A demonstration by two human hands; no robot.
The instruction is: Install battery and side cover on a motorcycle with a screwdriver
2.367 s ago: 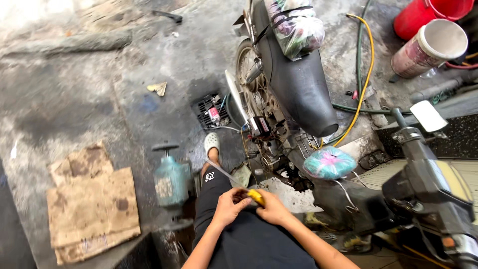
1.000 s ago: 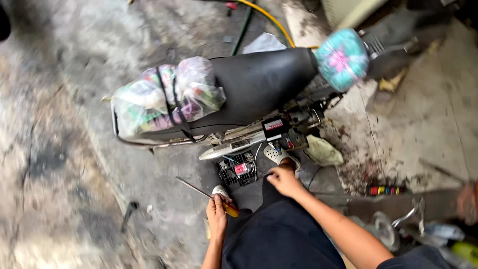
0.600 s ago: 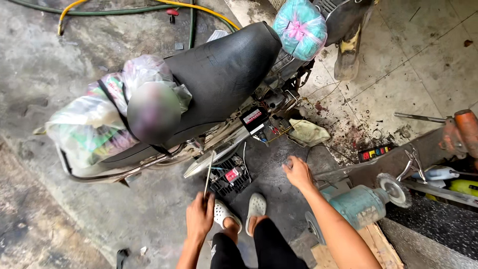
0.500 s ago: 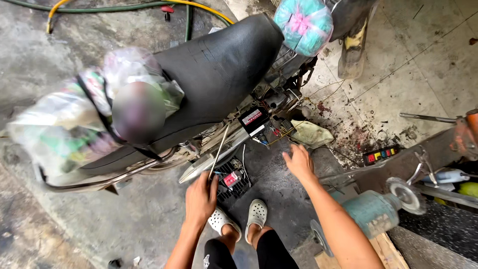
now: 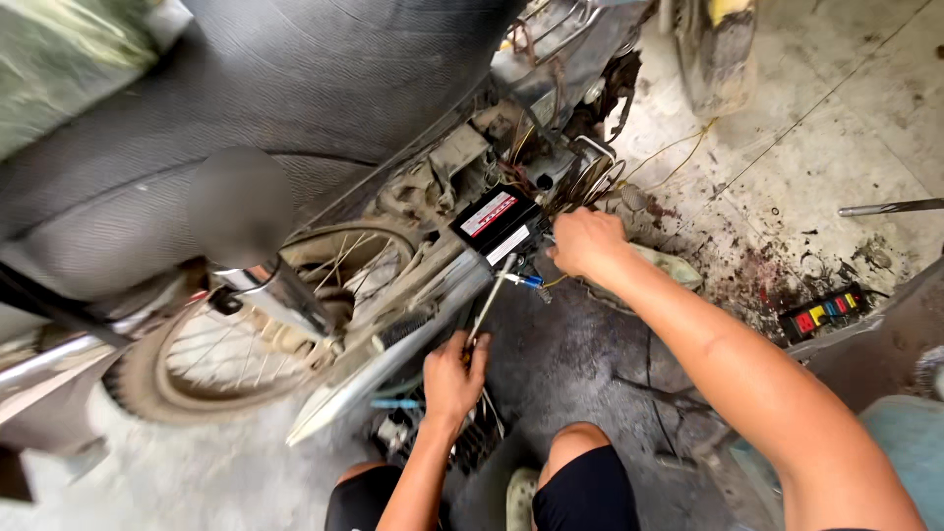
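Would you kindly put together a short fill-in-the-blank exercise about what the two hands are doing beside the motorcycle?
1. The left hand grips a long metal screwdriver whose tip points up at the ____ box-shaped battery with a red and white label.
2. The right hand rests at the tangle of wires just to the ____ of that battery.
3. The spoked rear wheel sits below the black ____.

Missing words: black; right; seat

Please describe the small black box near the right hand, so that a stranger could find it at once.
Start at the motorcycle's black seat and go down to the open frame beside the rear wheel. The black box sits there, just left of the right hand. It alone has a red and white label on top.
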